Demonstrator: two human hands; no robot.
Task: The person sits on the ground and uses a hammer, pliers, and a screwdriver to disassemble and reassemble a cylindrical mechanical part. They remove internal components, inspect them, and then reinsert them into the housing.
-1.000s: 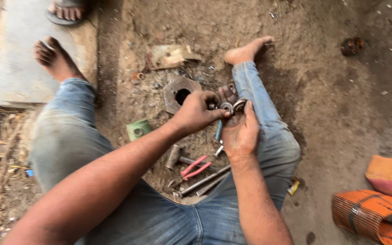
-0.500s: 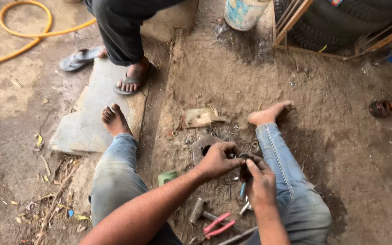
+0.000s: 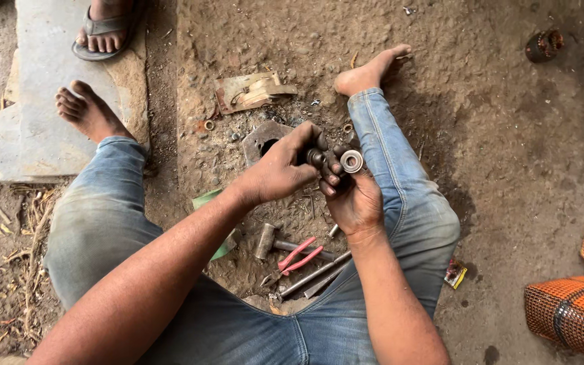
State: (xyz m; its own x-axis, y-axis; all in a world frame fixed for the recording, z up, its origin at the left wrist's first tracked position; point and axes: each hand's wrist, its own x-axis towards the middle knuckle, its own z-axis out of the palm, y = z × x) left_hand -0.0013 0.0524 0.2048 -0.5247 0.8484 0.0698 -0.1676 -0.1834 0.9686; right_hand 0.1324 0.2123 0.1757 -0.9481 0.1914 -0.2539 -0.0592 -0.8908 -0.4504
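Person sits on the dirt floor [image 3: 508, 169], legs spread. Right hand [image 3: 354, 199] – grip clamped on a small metal ring bearing [image 3: 351, 161], held up betw. thumb & fingers, just above the right knee. Left hand [image 3: 280, 172] – fingers closed on a dark metal part [image 3: 316, 157] touching the bearing side. Below the hands, betw. the legs: hammer [image 3: 268, 241], red-handled pliers [image 3: 299, 255], steel rods [image 3: 312, 276]. Rusty square plate w/ hole [image 3: 259, 140] just behind the left hand. Another person's sandalled foot [image 3: 103, 30] on a stone slab [image 3: 42, 101], top left.
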